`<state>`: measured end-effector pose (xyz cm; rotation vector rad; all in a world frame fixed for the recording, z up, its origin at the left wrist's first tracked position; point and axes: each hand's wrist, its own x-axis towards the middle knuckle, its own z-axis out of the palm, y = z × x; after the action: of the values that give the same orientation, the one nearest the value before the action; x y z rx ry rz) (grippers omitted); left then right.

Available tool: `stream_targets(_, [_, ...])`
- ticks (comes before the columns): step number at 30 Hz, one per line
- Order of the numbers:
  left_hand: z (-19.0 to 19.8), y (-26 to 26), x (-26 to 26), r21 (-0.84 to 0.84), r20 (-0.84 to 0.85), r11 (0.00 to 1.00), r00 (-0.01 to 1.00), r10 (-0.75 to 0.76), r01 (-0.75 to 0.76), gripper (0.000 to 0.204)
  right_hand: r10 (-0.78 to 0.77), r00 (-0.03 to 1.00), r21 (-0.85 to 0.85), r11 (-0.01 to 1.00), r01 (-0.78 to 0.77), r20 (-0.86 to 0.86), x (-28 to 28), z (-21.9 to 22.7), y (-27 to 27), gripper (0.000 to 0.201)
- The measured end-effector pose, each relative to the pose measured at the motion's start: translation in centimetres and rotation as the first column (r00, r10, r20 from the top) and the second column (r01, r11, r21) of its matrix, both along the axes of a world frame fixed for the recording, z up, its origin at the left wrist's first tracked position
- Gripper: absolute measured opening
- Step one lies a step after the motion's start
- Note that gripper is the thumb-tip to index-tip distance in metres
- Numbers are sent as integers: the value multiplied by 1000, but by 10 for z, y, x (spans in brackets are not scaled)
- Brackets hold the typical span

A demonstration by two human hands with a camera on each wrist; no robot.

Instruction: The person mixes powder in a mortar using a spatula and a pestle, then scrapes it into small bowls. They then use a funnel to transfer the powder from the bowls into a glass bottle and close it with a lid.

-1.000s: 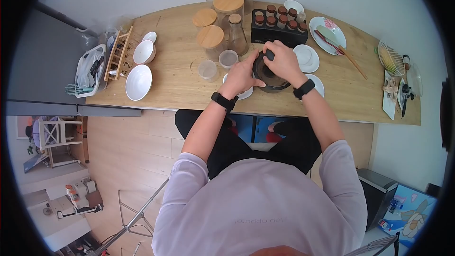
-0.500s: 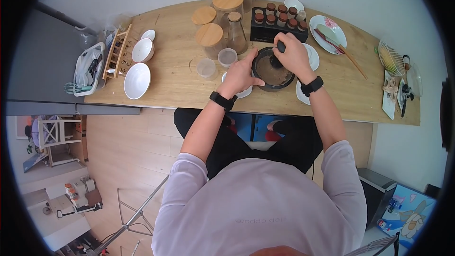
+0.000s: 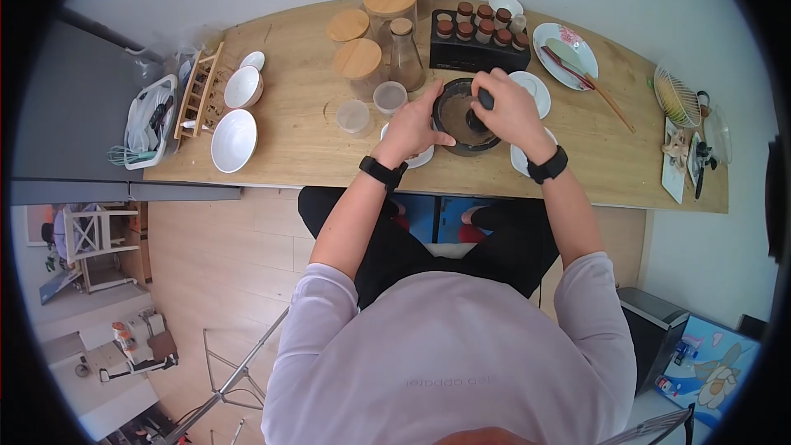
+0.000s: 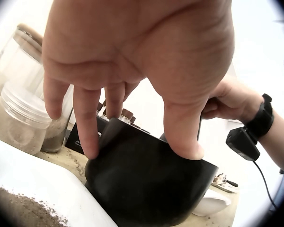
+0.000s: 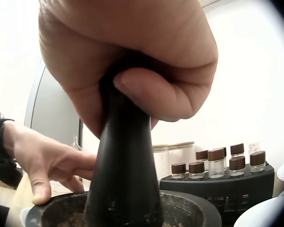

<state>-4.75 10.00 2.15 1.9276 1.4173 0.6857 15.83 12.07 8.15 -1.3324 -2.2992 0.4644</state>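
Note:
A dark mortar [image 3: 468,142] with brown powder inside stands near the table's front edge. My left hand [image 3: 410,125] holds its left side, thumb and fingers spread on the rim and outer wall; in the left wrist view the thumb touches the black wall [image 4: 142,184]. My right hand [image 3: 515,115] grips a black pestle [image 3: 484,100] by its upper end, fingers curled round it. The right wrist view has the pestle [image 5: 125,179] upright, its lower end down in the mortar, where the tip is hidden.
Lidded jars [image 3: 359,59] and a glass bottle [image 3: 404,58] stand behind my left hand. Behind the mortar is a black rack [image 3: 470,55] of small spice jars. White dishes [image 3: 540,95] flank the mortar, with white bowls [image 3: 235,142] farther left and a floral plate [image 3: 583,53] at the right.
The pestle and my right hand have shifted within the mortar, uncovering the powder since the earliest frame. My left hand keeps its hold on the mortar. The head view has shifted slightly.

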Motion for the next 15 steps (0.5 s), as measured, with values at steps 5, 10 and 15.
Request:
stream_targets(5, [8,-1,3,-52,-11,999,1000,16,-17,115,-10,1000,7,1000,10,-2,-4,-17,4,18])
stream_targets(10, [4,-3,2,-52,-12,998,1000,24,-25,115,-38,999,-16,999,38,17,2,6,7,19])
stream_targets(15, [7,-1,2,-37,-36,999,999,4,-5,117,-22,1000,47,999,22,10,-5,-14,2,19])
